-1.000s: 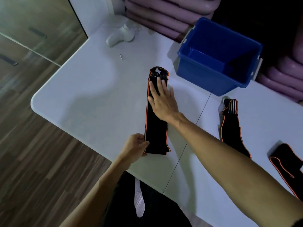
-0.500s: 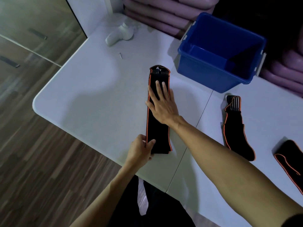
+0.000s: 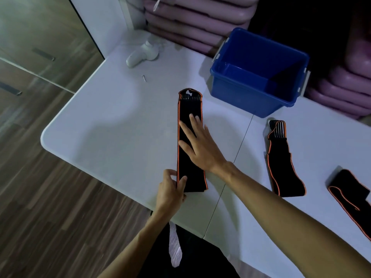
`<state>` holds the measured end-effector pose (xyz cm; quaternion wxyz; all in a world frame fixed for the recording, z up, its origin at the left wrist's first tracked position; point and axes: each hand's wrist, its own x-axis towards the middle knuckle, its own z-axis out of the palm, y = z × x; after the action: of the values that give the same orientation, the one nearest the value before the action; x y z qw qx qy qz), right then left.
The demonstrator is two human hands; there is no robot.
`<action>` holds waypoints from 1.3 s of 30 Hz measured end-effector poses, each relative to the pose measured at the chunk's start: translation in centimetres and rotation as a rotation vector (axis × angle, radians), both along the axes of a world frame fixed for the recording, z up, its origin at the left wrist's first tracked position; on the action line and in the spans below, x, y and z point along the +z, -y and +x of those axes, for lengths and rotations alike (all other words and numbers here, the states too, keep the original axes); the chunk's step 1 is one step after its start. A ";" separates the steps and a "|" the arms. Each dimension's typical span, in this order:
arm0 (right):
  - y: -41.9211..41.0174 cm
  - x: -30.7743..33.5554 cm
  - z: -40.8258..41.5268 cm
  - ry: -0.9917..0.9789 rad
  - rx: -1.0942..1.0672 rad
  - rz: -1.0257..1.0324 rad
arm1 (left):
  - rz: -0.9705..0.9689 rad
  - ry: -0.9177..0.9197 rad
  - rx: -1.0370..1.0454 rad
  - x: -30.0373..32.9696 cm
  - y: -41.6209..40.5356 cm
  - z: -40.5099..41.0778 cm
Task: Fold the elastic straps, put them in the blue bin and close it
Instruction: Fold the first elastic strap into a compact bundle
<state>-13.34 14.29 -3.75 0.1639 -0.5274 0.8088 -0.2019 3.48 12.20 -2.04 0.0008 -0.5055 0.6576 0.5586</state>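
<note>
A long black elastic strap with orange edging (image 3: 189,106) lies stretched out on the white table (image 3: 112,125), pointing away from me. My right hand (image 3: 198,145) presses flat on its middle, fingers spread. My left hand (image 3: 171,188) pinches the strap's near left corner. The open blue bin (image 3: 247,95) stands behind the strap to the right, and looks empty. No lid is in view. A second strap (image 3: 281,163) lies to the right, and a third strap (image 3: 349,189) sits at the right edge.
A white handheld device (image 3: 140,54) and a small screw (image 3: 144,78) lie at the table's far left. Stacked purple mats (image 3: 192,23) line the wall behind the bin. The table's near edge and rounded left corner border wooden floor (image 3: 40,197).
My right hand slid back along the strap toward me. My left hand shifted its grip further onto the strap's near corner.
</note>
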 end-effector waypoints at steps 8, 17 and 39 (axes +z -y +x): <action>-10.7 1.7 3.8 0.021 0.175 -0.046 | 0.148 -0.016 0.075 0.3 0.7 -0.2; -12.0 -1.0 6.7 -0.212 0.130 -0.111 | 0.212 0.018 -0.033 0.8 0.9 0.2; -11.0 1.2 7.2 0.063 0.117 -0.013 | -0.955 -0.129 -1.154 -0.5 5.2 2.1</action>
<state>-6.10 25.32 -2.52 0.1971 -0.5685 0.7696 -0.2137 5.58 7.02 -2.57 0.0355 0.0077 0.9877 0.1518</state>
